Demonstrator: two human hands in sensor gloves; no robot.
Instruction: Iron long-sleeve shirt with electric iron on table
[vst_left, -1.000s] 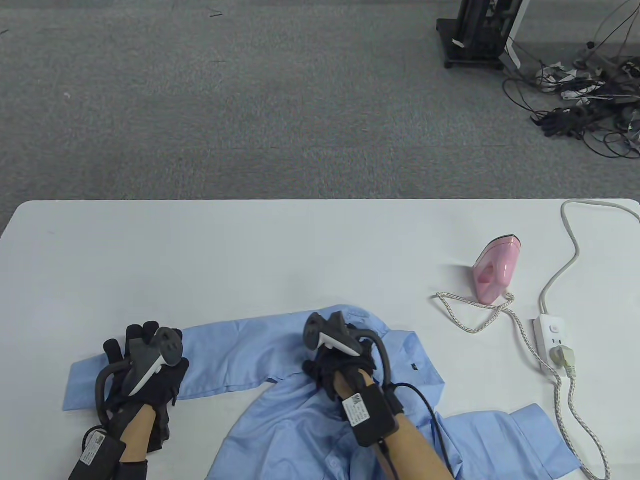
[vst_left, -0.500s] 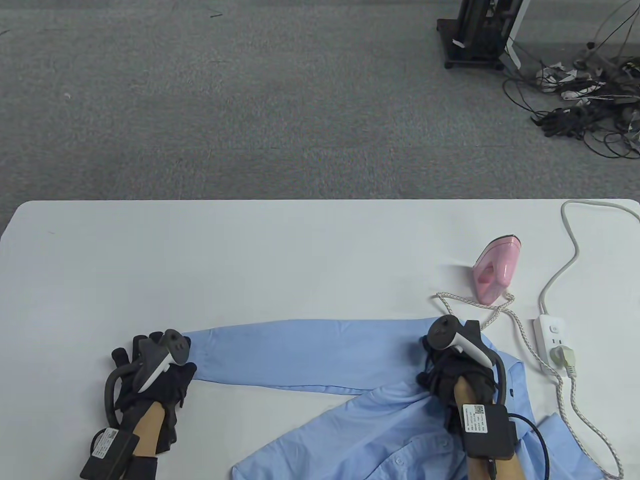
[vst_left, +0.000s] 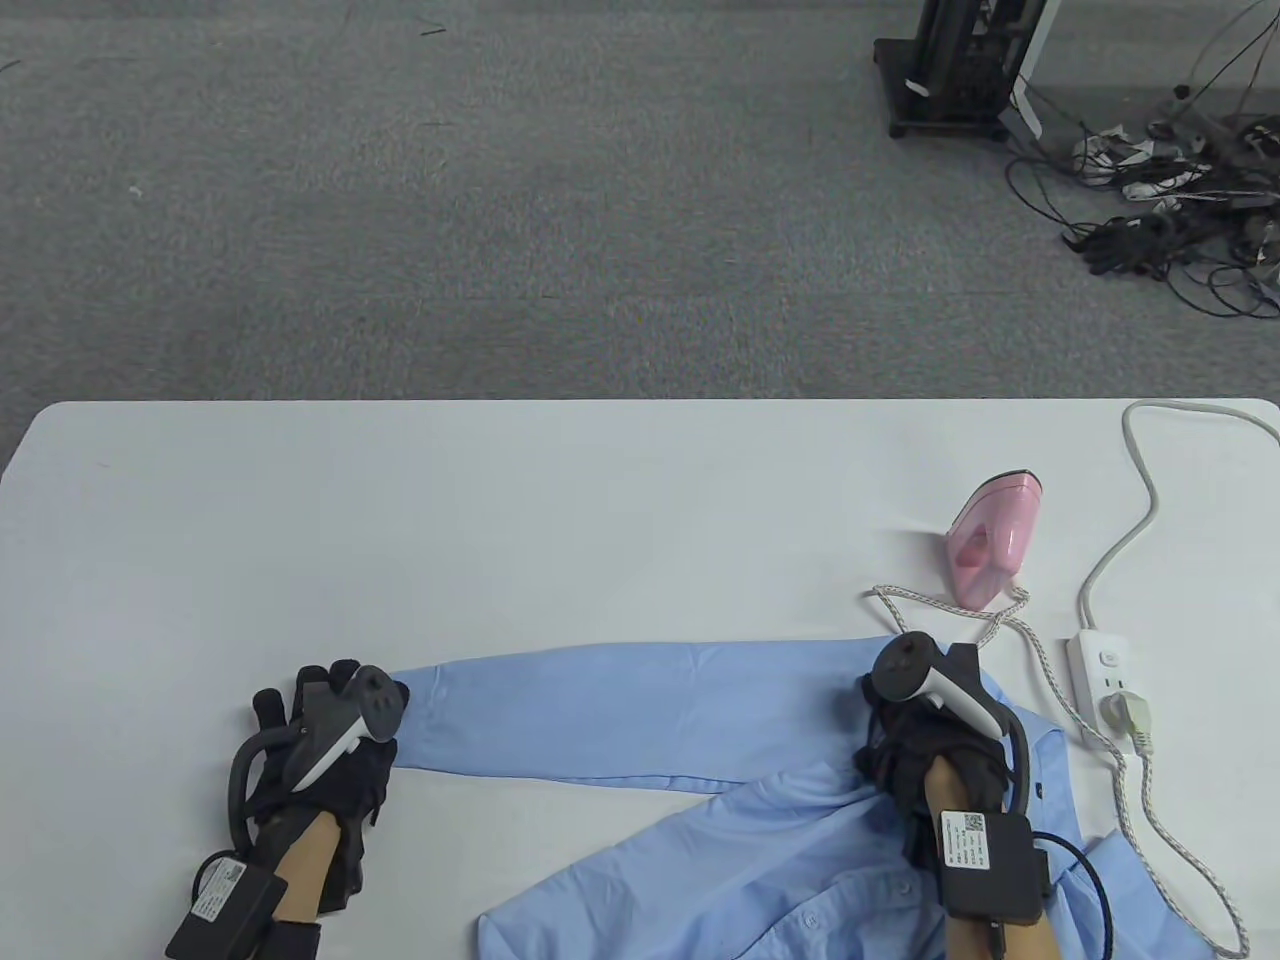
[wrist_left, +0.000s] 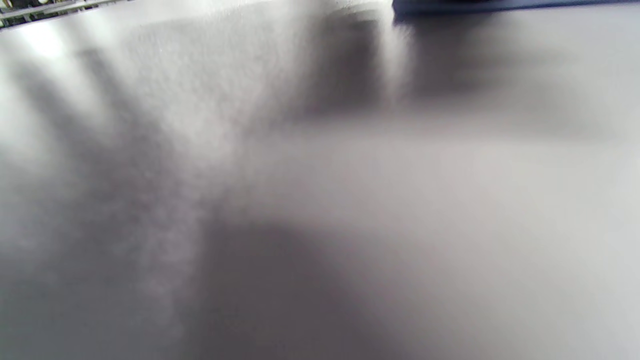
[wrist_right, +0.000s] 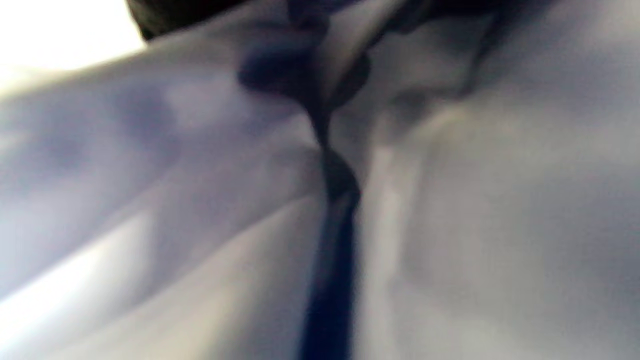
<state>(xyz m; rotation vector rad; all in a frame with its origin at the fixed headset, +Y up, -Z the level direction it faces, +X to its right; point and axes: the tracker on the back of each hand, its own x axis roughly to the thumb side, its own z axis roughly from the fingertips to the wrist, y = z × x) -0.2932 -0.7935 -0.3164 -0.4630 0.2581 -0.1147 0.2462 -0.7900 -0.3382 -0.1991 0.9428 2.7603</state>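
A light blue long-sleeve shirt lies at the table's front edge, with one sleeve stretched straight to the left. My left hand lies flat with fingers spread, its right side on the sleeve's cuff. My right hand grips bunched fabric at the shirt's shoulder; the right wrist view shows only blurred blue folds. A pink electric iron rests on the table beyond my right hand, untouched. The left wrist view shows only the blurred white table.
The iron's braided cord loops past the shirt's shoulder to a white power strip at the right edge, with its grey cable running back. White table stretches behind the shirt.
My right hand has pulled the shirt body to the right, and the sleeve has gone from crumpled to straight. My left hand has slid slightly right and now sits at the cuff end.
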